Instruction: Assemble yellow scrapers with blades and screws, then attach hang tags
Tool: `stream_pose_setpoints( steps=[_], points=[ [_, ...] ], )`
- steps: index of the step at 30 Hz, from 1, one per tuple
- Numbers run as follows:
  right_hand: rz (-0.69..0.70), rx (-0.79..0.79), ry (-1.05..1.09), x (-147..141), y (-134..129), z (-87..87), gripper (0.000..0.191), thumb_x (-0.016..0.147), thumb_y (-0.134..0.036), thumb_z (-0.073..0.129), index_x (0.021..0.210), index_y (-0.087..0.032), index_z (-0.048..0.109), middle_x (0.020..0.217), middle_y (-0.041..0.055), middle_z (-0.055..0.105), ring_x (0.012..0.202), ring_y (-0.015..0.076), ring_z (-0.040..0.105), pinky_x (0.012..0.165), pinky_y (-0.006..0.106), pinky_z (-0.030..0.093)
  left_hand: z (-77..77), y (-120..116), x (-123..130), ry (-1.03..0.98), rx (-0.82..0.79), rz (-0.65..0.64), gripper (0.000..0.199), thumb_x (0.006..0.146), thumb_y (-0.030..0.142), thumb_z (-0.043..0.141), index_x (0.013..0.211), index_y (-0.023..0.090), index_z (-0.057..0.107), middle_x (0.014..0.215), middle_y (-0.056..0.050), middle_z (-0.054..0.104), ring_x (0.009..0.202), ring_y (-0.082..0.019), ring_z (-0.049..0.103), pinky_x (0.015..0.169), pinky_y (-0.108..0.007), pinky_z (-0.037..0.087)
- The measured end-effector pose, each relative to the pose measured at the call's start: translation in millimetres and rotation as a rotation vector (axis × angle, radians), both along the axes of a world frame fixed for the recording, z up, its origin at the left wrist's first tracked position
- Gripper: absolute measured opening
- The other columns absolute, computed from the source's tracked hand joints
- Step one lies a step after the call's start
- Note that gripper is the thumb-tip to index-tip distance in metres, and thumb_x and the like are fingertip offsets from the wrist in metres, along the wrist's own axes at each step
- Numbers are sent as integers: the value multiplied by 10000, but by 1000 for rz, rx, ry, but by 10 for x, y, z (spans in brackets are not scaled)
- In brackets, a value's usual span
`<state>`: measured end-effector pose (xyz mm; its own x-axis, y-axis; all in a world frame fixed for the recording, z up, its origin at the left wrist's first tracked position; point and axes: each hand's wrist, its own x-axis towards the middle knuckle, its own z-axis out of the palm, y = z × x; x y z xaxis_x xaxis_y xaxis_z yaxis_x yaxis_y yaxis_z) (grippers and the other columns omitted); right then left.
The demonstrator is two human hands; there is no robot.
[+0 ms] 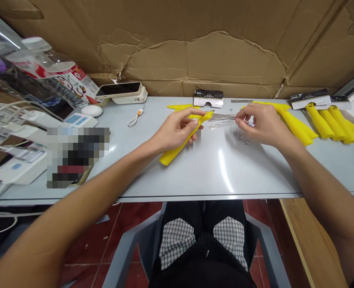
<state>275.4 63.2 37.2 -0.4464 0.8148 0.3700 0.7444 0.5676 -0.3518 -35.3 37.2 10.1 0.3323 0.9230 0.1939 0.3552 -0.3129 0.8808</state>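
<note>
My left hand (178, 127) is closed round a yellow handle (177, 153), whose narrow end points up and to the right. My right hand (259, 122) is pinched at the right end of thin metal blades (220, 120); what lies between its fingertips is too small to name. Just below those fingertips is a small pile of metal screws (241, 138). More yellow pieces (180, 107) lie behind my left hand. Beside my right hand are yellow handles (297, 127), and several others (324, 124) sit farther right with black-and-white packages (310, 99).
A black-and-white package (208, 98) stands at the back, before a cardboard wall (207, 60). To the left are a phone (119, 89) on a white power bank, a short cable (135, 117), a white mouse (92, 111), bottles (75, 82) and power strips (21, 166).
</note>
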Motion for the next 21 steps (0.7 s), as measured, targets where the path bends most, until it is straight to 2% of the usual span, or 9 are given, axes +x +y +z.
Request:
stream_pose_setpoints(
  steps=[4,8,11,18,21],
  points=[
    [-20,-20,10,10,-8,37,193,984,-355,640,935,-285,813,957,92,786,901,294,728,830,475,564,50,-9,11,-208,-169,-12,344,1078,366,691,1404,257,692,1110,-109,849,644,-158,726,594,-315,601],
    [-36,-39,-28,7,-21,63,237,1007,-401,634,982,-294,844,985,99,797,930,310,738,864,493,574,47,-26,31,-263,-141,-36,473,925,408,895,1338,273,707,1327,-119,788,592,-111,692,543,-300,585],
    [-23,-67,-77,31,-4,66,251,1008,-399,632,1000,-301,862,994,96,806,953,316,750,900,501,579,19,-14,34,-305,-125,-29,510,852,406,956,1275,275,704,1465,-116,719,595,-96,709,513,-286,591],
    [50,-117,-191,144,101,5,235,973,-357,647,994,-307,876,1033,80,845,1018,347,782,948,527,580,-27,18,36,-316,-191,-8,399,931,391,893,1224,240,668,1412,-138,748,686,-160,811,559,-317,687],
    [48,-123,-214,135,103,1,231,979,-342,645,1011,-291,868,1034,86,845,985,332,783,923,505,580,-68,1,60,-255,-133,14,367,944,380,865,1227,219,698,1458,-147,725,673,-165,818,546,-334,701]
  ],
)
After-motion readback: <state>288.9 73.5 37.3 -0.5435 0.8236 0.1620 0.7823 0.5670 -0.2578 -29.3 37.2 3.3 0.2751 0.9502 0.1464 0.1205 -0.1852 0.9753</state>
